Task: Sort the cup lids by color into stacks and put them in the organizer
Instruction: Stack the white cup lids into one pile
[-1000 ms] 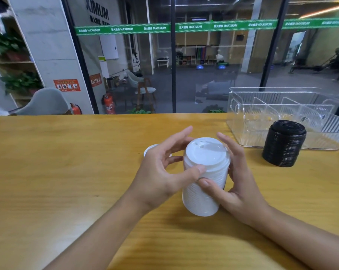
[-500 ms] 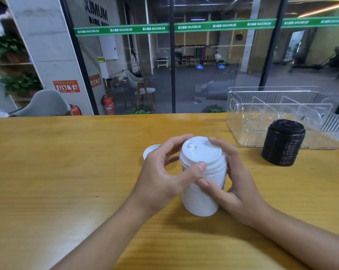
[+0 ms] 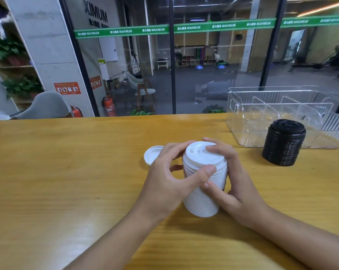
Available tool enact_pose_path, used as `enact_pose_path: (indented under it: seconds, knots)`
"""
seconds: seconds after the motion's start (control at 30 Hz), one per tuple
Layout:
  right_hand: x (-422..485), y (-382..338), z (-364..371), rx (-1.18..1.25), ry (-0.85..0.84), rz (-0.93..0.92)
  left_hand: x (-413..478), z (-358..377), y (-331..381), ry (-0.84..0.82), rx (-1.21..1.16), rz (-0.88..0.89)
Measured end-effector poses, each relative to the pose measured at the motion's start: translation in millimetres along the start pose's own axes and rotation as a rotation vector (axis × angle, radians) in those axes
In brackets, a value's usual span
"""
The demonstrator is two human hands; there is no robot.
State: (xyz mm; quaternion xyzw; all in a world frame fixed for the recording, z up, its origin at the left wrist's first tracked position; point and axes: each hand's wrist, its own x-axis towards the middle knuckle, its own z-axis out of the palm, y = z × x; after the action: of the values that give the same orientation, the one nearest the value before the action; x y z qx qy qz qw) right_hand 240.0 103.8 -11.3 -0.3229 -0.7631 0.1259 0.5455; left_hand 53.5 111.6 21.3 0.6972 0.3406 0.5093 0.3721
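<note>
White stack [image 3: 202, 203], top now clasped by left hand [image 3: 164, 182] and right hand [image 3: 240, 188].

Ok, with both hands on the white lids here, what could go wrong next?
The white stack is tall and leans; the left hand and right hand hold it near the top, so lower lids might slip off in a lift. The loose white lid lies apart beside the left hand and could be left out. The black stack stands just in front of the organizer and might get knocked.
</note>
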Motion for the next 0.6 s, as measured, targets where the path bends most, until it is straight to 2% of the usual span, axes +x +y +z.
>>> enact_pose_path:
  seconds: [0.17, 0.43, 0.5, 0.6]
  knots:
    - [-1, -1, -3, 0.032, -0.020, 0.028, -1, 3, -5, -0.026, -0.121, -0.057]
    - [3, -2, -9, -0.023, -0.072, 0.013, 6, -19, -18, -0.120, -0.050, 0.015]
    - [3, -2, -10, -0.032, -0.077, 0.018, 14, -31, -28, 0.008, 0.037, 0.009]
    - [2, -3, -9, -0.028, -0.075, 0.023, 25, -49, -57, 0.129, 0.423, 0.038]
